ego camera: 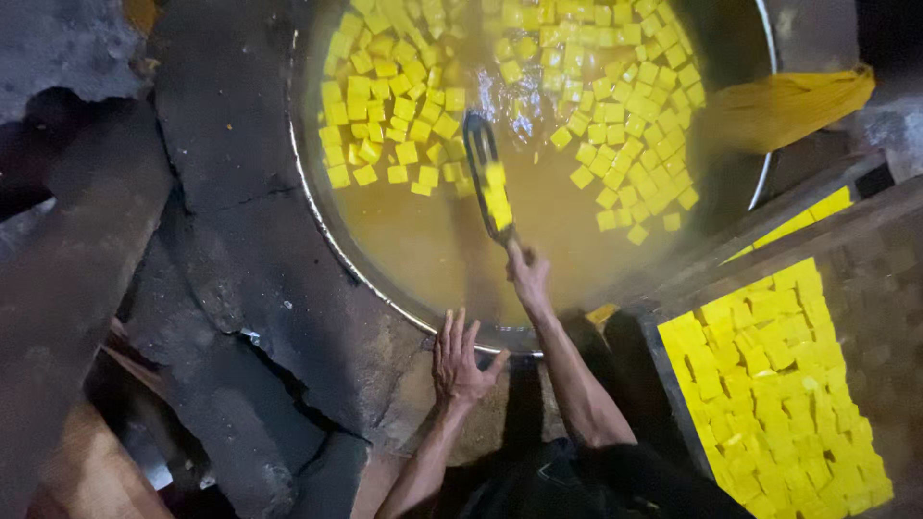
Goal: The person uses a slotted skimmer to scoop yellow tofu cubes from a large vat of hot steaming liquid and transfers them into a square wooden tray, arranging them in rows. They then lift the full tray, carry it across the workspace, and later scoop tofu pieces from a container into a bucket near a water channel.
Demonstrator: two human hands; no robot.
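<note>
My right hand (527, 277) grips the handle of a dark slotted spatula (486, 178) that reaches out over a big round metal pan (317, 216). Two or three yellow cubes lie on the spatula's blade, just above the murky yellow liquid (433, 245). Many more yellow cubes (385, 106) float across the far half of the pan. My left hand (458, 360) rests flat, fingers spread, on the stone ledge right at the pan's near rim and holds nothing.
Cracked dark stone (240, 288) surrounds the pan on the left. To the right, a wooden tray (663, 360) holds several rows of yellow cubes (769, 384). A yellow cloth (788, 106) hangs over the pan's right rim.
</note>
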